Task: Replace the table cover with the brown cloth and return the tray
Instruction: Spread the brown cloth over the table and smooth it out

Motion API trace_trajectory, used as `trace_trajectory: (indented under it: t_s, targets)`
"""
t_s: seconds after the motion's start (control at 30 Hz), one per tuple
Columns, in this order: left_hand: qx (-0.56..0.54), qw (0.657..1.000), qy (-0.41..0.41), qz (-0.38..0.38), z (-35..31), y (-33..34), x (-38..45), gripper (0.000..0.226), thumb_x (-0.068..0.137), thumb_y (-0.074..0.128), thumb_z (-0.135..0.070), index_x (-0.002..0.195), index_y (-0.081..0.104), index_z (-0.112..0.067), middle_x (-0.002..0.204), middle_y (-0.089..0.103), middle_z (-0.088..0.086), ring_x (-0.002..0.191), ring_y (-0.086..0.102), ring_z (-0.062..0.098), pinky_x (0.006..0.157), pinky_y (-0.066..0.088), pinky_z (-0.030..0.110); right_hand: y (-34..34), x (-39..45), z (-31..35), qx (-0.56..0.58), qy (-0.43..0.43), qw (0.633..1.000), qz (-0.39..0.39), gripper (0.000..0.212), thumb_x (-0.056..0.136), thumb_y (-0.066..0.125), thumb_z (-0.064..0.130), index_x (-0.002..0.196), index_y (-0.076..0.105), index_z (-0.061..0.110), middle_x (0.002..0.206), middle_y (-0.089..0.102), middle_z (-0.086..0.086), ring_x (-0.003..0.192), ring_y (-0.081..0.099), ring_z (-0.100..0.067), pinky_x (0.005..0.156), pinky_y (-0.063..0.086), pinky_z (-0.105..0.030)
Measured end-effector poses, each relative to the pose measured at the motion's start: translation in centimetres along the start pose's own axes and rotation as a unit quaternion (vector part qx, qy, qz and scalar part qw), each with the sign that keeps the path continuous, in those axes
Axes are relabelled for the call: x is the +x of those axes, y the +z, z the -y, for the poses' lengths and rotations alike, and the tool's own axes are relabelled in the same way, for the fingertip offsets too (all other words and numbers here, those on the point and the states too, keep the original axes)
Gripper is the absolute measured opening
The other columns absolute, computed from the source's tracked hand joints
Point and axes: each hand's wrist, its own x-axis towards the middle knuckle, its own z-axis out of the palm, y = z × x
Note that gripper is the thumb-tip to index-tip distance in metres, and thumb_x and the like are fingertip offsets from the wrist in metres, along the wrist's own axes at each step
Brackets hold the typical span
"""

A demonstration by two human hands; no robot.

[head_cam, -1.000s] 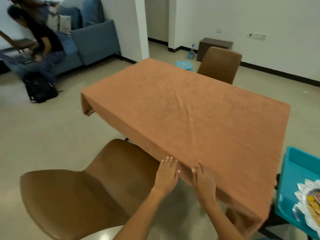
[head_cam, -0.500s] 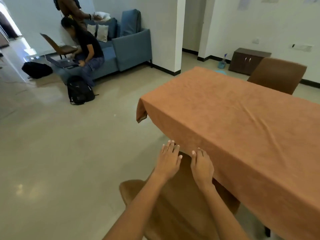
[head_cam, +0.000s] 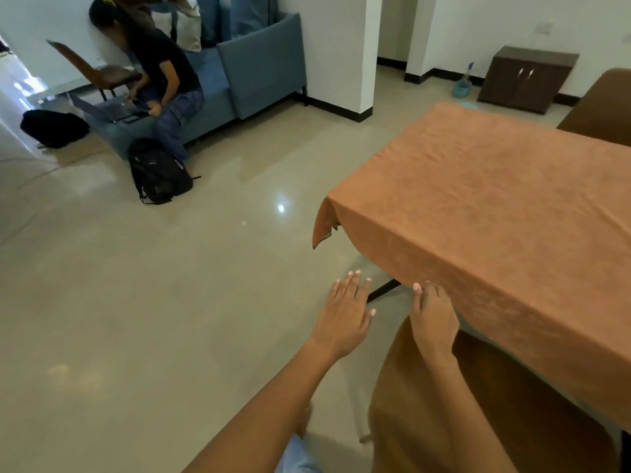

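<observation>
Right hand (head_cam: 434, 317) flat on the brown cloth (head_cam: 495, 213) hem, left hand (head_cam: 346, 314) spread free: smooth outward toward that drooping corner

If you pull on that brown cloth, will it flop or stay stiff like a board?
Probably floppy: the brown cloth bends over the table's edge, and its corner hangs in a limp fold. It likely bunches easily, since faint wrinkles show on top. It might slide when tugged, as nothing sits on the part in view, and only the right hand touches it.
</observation>
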Motion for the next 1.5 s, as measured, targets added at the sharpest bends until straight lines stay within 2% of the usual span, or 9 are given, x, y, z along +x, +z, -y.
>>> trace_trajectory:
  t_s: [0.43, 0.5, 0.6, 0.7, 0.83, 0.93, 1.07, 1.3, 1.5]
  targets:
    - [0.032, 0.985, 0.149, 0.079, 15.8, -2.9, 27.2, 0.092, 0.079, -0.014, -0.061, 0.151, 0.012, -0.011, 0.159, 0.004, 0.008, 0.147, 0.000, 0.021, 0.116, -0.003, 0.034, 14.0, 19.0, 5.7, -0.074, 0.180, 0.979, -0.057, 0.022, 0.095, 0.050, 0.022, 0.087, 0.061, 0.006, 0.084, 0.062, -0.016, 0.072, 0.060, -0.034, 0.060, 0.048, -0.037]
    - [0.040, 0.982, 0.165, 0.083, 17.0, -2.7, 32.2, 0.077, 0.090, -0.007, -0.058, 0.152, 0.007, -0.013, 0.160, -0.003, 0.006, 0.146, -0.004, 0.020, 0.116, -0.004, 0.034, 16.1, 21.3, 6.0, -0.074, 0.194, 0.976, -0.068, 0.017, 0.093, 0.055, 0.020, 0.093, 0.062, 0.005, 0.093, 0.063, -0.017, 0.081, 0.061, -0.035, 0.068, 0.051, -0.041]
    - [0.046, 0.977, 0.190, 0.090, 18.6, -1.9, 40.6, 0.063, 0.099, 0.010, -0.050, 0.152, 0.002, -0.017, 0.159, -0.009, 0.004, 0.146, -0.009, 0.019, 0.116, -0.008, 0.035, 19.5, 25.0, 6.5, -0.126, 0.254, 0.956, -0.069, 0.035, 0.094, 0.049, 0.028, 0.118, 0.061, 0.004, 0.124, 0.058, -0.020, 0.113, 0.055, -0.036, 0.092, 0.045, -0.050]
    - [0.069, 0.963, 0.245, 0.091, 19.6, -0.8, 49.3, 0.086, 0.079, -0.013, -0.058, 0.152, 0.002, -0.016, 0.159, -0.009, 0.005, 0.145, -0.013, 0.020, 0.115, -0.011, 0.035, 22.8, 28.7, 7.3, -0.143, 0.325, 0.933, -0.052, 0.055, 0.091, 0.032, 0.046, 0.123, 0.061, 0.013, 0.133, 0.054, -0.018, 0.120, 0.052, -0.038, 0.089, 0.043, -0.061]
    - [0.081, 0.934, 0.320, 0.135, 20.3, 0.5, 57.8, 0.092, 0.073, -0.018, -0.059, 0.152, 0.002, -0.016, 0.158, -0.012, 0.007, 0.141, -0.020, 0.018, 0.113, -0.014, 0.036, 27.1, 31.3, 8.2, -0.167, 0.423, 0.889, -0.049, 0.075, 0.092, 0.007, 0.065, 0.132, 0.054, 0.022, 0.143, 0.044, -0.015, 0.131, 0.037, -0.036, 0.100, 0.025, -0.063]
    - [0.086, 0.910, 0.376, 0.149, 21.3, 1.6, 60.3, 0.080, 0.093, -0.001, -0.059, 0.148, 0.029, -0.010, 0.155, 0.014, 0.010, 0.145, 0.013, 0.022, 0.115, -0.002, 0.035, 28.2, 31.9, 9.0, -0.178, 0.466, 0.866, -0.040, 0.074, 0.090, 0.010, 0.068, 0.139, 0.044, 0.024, 0.147, 0.040, -0.013, 0.134, 0.031, -0.032, 0.102, 0.019, -0.059]
    - [0.008, 0.907, 0.391, 0.160, 23.7, 2.9, 60.3, 0.066, 0.095, 0.030, -0.052, 0.147, 0.031, -0.012, 0.155, 0.024, 0.009, 0.145, 0.009, 0.019, 0.116, 0.002, 0.031, 28.8, 31.7, 10.4, -0.196, 0.478, 0.855, -0.039, 0.071, 0.089, 0.012, 0.069, 0.141, 0.035, 0.027, 0.149, 0.037, -0.010, 0.135, 0.032, -0.030, 0.102, 0.023, -0.058]
    - [-0.041, 0.901, 0.409, 0.141, 27.4, 3.0, 59.1, 0.066, 0.096, 0.027, -0.052, 0.149, 0.027, -0.013, 0.157, 0.020, 0.007, 0.145, 0.013, 0.020, 0.115, 0.011, 0.035, 31.2, 30.6, 13.5, -0.209, 0.473, 0.854, -0.056, 0.072, 0.088, 0.018, 0.069, 0.143, 0.032, 0.025, 0.156, 0.018, 0.000, 0.146, 0.004, -0.016, 0.101, 0.026, -0.055]
    - [-0.053, 0.893, 0.434, 0.106, 26.5, 2.4, 61.5, 0.068, 0.098, 0.021, -0.054, 0.147, 0.028, -0.007, 0.157, 0.019, 0.011, 0.145, 0.011, 0.022, 0.117, 0.004, 0.037, 31.2, 31.3, 13.6, -0.219, 0.473, 0.849, -0.083, 0.068, 0.090, 0.012, 0.069, 0.148, 0.015, 0.034, 0.159, -0.001, 0.009, 0.145, 0.001, -0.011, 0.098, 0.023, -0.054]
